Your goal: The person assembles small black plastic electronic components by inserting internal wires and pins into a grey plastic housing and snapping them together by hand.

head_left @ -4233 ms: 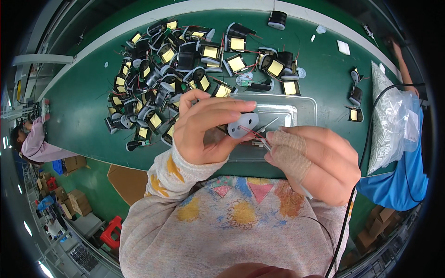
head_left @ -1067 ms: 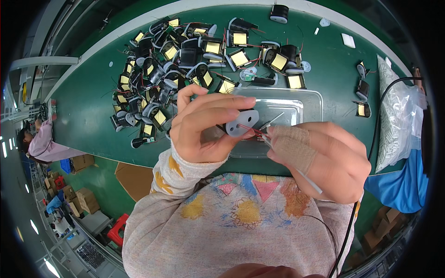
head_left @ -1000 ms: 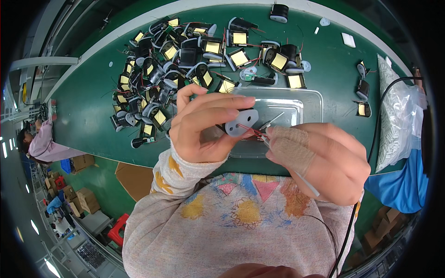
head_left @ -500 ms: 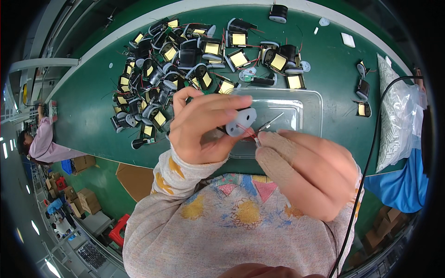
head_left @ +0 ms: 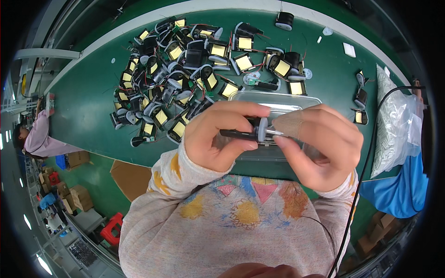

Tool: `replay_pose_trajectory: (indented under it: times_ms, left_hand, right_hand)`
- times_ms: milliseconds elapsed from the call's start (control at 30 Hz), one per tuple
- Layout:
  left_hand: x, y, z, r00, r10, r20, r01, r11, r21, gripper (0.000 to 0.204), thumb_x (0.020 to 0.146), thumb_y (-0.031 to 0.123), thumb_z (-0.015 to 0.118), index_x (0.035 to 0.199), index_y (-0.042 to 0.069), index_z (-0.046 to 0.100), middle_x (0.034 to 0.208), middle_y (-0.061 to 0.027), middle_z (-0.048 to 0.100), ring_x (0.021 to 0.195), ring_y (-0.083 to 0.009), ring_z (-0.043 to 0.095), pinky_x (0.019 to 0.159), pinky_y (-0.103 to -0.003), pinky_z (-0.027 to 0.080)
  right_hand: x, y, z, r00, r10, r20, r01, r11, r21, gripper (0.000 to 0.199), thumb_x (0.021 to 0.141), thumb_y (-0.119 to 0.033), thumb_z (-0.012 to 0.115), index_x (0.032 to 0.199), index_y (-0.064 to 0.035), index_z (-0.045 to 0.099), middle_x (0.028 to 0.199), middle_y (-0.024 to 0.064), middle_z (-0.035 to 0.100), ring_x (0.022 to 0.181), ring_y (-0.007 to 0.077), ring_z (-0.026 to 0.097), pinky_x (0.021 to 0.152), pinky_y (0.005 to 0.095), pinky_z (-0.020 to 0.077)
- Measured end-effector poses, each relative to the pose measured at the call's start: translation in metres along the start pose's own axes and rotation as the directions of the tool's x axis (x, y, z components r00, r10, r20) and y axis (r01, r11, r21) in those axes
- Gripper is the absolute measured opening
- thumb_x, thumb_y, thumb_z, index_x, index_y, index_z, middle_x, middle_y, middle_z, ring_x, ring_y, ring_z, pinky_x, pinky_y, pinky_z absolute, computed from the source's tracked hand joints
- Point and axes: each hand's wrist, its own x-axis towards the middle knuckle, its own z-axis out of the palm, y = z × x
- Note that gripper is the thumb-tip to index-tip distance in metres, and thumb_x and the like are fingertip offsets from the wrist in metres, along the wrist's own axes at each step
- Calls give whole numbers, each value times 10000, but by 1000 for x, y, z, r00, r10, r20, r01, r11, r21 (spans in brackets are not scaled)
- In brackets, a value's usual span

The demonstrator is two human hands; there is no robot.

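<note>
My left hand (head_left: 222,134) grips a small black coil part with a white flange (head_left: 252,133), holding it edge-on between thumb and fingers. My right hand (head_left: 320,143) meets it from the right, with a taped fingertip and thumb pinched on the part's end by the flange. Both hands hover over a clear plastic tray (head_left: 282,99) on the green table (head_left: 88,102). Whether the right hand still holds a thin tool is hidden by the fingers.
A big heap of black coil parts with yellow tape (head_left: 181,69) covers the table beyond the tray. More loose parts (head_left: 359,99) lie at the right, beside a clear plastic bag (head_left: 394,125) and a black cable (head_left: 371,153). Another person (head_left: 34,139) works far left.
The coil part has turned from flat-on to edge-on in my left hand. My right hand has moved up and closed in on the part's end.
</note>
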Motion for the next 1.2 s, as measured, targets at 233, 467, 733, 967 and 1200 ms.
replay_pose_trajectory:
  times_ms: [233,467,733,967,1200]
  left_hand:
    - [-11,3,13,964,198,-179,-156,962,224,234,680,-41,714,861,-2,571,1025,-176,642,793,-251,654,626,-287,528]
    - [5,19,4,996,-81,-45,88,975,203,223,692,4,715,866,-13,577,957,-169,668,756,-243,663,628,-285,530]
    - [80,-11,-35,980,-6,197,-155,594,790,299,808,159,639,1071,33,573,1065,-104,631,1079,-302,556,929,-369,432]
    - [142,-80,-27,794,-607,39,-105,-73,992,480,892,523,425,1175,169,583,1219,-36,547,1212,-238,402,940,-503,368]
    - [144,-91,-31,832,-523,184,-223,-12,975,349,847,230,616,1143,58,549,1143,-96,591,1116,-250,496,943,-496,353]
  right_hand:
    - [-6,-10,4,941,-319,112,336,849,-408,417,441,-76,564,835,29,652,717,102,565,567,205,524,484,261,445]
    - [-4,-2,9,1000,-6,-4,6,998,-59,288,513,51,629,798,19,655,680,87,556,534,214,502,465,293,408]
    - [41,66,-9,897,441,32,-434,864,255,92,754,-65,687,830,-14,676,761,58,648,620,120,560,546,244,467]
    - [113,281,-19,608,791,70,-697,489,524,273,824,-170,671,1079,-75,646,919,0,648,734,50,540,697,205,509]
    - [131,256,-19,474,880,18,-782,412,467,641,826,-121,646,1385,-170,336,1151,122,562,781,263,615,659,432,532]
